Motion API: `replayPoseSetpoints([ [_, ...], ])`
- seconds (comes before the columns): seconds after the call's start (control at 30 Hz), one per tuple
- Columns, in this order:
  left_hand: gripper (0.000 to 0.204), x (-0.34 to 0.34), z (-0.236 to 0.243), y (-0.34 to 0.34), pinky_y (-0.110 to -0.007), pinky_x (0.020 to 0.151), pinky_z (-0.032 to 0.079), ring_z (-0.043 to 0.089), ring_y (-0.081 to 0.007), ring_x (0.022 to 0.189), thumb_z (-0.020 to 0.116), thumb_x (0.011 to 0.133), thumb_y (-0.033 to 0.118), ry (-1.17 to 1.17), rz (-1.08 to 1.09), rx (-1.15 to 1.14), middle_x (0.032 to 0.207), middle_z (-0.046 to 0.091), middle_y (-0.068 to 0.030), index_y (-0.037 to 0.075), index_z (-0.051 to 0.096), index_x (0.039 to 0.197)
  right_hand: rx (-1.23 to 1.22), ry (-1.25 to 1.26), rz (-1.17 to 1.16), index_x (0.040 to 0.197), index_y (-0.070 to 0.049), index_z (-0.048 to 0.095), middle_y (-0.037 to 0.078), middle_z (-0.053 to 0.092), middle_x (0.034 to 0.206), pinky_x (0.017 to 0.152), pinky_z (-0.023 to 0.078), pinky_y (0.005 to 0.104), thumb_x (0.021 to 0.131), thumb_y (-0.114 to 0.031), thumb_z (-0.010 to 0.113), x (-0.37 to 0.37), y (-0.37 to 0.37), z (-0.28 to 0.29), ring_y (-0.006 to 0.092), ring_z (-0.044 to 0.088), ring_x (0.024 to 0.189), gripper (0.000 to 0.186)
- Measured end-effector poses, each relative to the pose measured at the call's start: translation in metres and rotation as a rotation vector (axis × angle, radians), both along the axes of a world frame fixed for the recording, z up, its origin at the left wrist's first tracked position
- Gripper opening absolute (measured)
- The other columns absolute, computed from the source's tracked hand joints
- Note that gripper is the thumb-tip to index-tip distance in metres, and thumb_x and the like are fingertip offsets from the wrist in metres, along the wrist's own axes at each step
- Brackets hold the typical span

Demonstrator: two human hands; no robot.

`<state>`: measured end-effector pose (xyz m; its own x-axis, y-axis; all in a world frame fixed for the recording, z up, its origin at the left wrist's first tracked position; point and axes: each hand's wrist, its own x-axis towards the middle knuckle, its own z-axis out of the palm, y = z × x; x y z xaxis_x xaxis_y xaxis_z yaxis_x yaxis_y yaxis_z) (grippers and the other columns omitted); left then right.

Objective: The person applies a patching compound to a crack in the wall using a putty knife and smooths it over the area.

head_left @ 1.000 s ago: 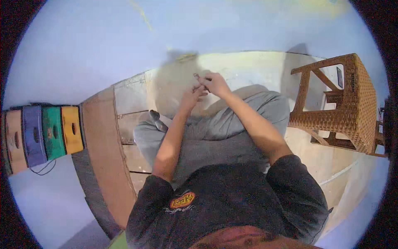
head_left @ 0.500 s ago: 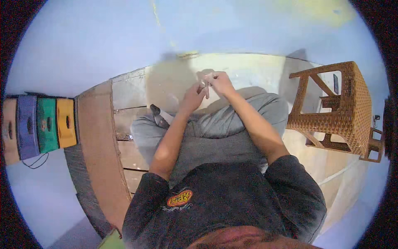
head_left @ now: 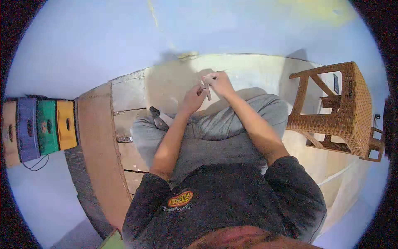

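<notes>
Both hands meet at the middle of the view, in front of my crossed grey-clad legs point(head_left: 219, 124). My right hand point(head_left: 219, 85) is closed, with thumb and forefinger pinched at the top of a small, slim object point(head_left: 203, 83) that is too small and blurred to name. Just below and to the left, my left hand point(head_left: 195, 96) is closed at the same spot, its fingertips up against the object. A narrow pale piece hangs between the two hands; I cannot tell whether it is part of that object or a finger. A socked foot point(head_left: 159, 117) shows beside my left forearm.
I sit on worn pale boards point(head_left: 170, 79) against a bluish wall point(head_left: 103, 41). At left, a brown cardboard strip point(head_left: 93, 141) lies near a row of coloured plastic pieces with oval slots point(head_left: 58, 124) and a black cable. At right is a brown woven-pattern plastic stool point(head_left: 352, 108).
My hands have shifted slightly right and closer round the small object since a second ago, and the narrow pale piece now shows below my right fingers. The whole view has tilted a little.
</notes>
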<state>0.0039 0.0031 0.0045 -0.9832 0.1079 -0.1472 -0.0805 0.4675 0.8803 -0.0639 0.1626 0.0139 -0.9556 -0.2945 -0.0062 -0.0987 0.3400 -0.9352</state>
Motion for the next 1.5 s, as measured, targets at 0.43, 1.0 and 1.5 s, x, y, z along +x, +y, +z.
replayPoseSetpoints([
  [0.43,0.032,0.004,0.005,0.002,-0.039,0.083,0.048,0.064,-0.0273,0.089,0.060,0.093,0.031,-0.010,0.010,0.029,0.100,0.068,-0.0160,0.003,0.064,0.108,0.113,-0.005,0.016,0.073,-0.005,0.072,0.014,0.064,0.061,0.061,0.048,0.0384,0.086,-0.037,0.066,0.004,0.003,0.006,0.0271,0.061,0.057,0.035],
  [1.0,0.033,0.000,0.000,-0.004,-0.040,0.082,0.049,0.064,-0.0287,0.088,0.061,0.092,0.032,-0.080,-0.044,-0.013,0.096,0.068,-0.0175,0.002,0.065,0.106,0.078,0.091,0.001,0.064,0.000,0.066,0.006,0.064,0.059,0.063,0.049,0.0300,0.088,-0.017,0.060,0.009,0.002,0.012,0.0118,0.058,0.058,0.029],
  [1.5,0.038,0.002,0.008,0.000,-0.040,0.086,0.050,0.066,-0.0324,0.094,0.062,0.092,0.038,-0.025,-0.021,-0.023,0.103,0.069,-0.0179,0.007,0.066,0.112,0.035,-0.082,0.062,0.064,0.000,0.065,0.006,0.064,0.062,0.069,0.051,0.0316,0.088,-0.013,0.060,0.008,0.004,0.016,0.0140,0.063,0.065,0.027],
])
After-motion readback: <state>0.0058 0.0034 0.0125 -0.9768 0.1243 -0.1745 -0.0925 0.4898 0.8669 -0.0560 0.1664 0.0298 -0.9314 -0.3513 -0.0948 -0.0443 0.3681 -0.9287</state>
